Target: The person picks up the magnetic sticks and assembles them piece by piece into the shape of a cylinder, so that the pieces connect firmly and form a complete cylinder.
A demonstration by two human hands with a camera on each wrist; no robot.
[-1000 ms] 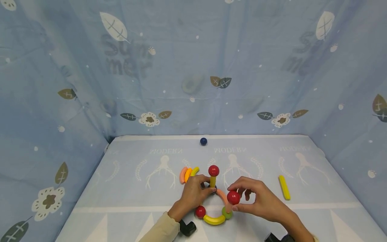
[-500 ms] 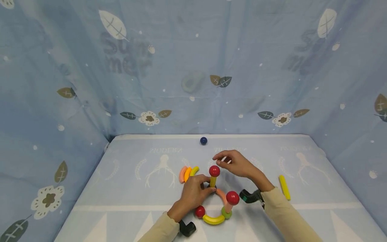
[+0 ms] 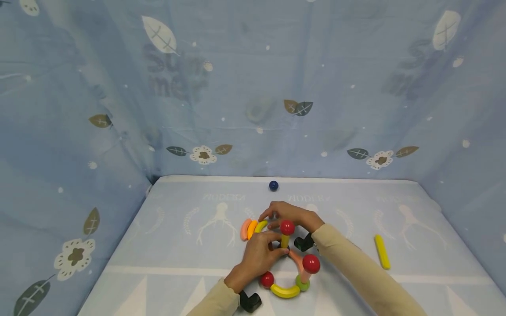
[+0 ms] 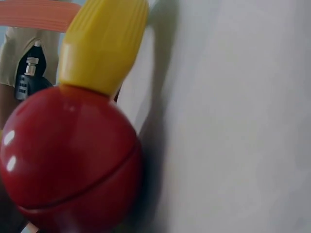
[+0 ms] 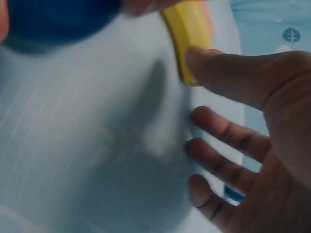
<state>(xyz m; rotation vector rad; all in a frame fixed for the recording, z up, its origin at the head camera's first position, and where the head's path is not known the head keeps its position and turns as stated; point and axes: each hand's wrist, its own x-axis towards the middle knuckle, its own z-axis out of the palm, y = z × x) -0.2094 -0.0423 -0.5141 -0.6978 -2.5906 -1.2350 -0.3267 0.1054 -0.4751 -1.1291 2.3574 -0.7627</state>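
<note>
In the head view my left hand (image 3: 258, 253) pinches the dark blue ball (image 5: 63, 22) at the base of a yellow stick (image 3: 285, 241) topped by a red ball (image 3: 287, 227). That ball fills much of the left wrist view. A pink curved piece (image 3: 295, 260) runs to a green ball (image 3: 302, 283), where a pink stick stands with another red ball (image 3: 311, 263). A yellow curved piece (image 3: 285, 291) continues to a third red ball (image 3: 267, 279). My right hand (image 3: 287, 213) reaches over a loose yellow curved piece (image 5: 188, 36), thumb overlapping its end, fingers apart.
Beside the loose yellow curved piece lie an orange one (image 3: 251, 229) and a pink one (image 3: 244, 229). A dark blue ball (image 3: 273, 186) rests near the back edge. On the right lies a yellow stick (image 3: 381, 252). Patterned blue cloth (image 3: 253, 87) hangs behind the table.
My right hand has left the red ball on the pink stick and moved up and left to the loose curved pieces. The left hand keeps its hold; the view has shifted slightly.
</note>
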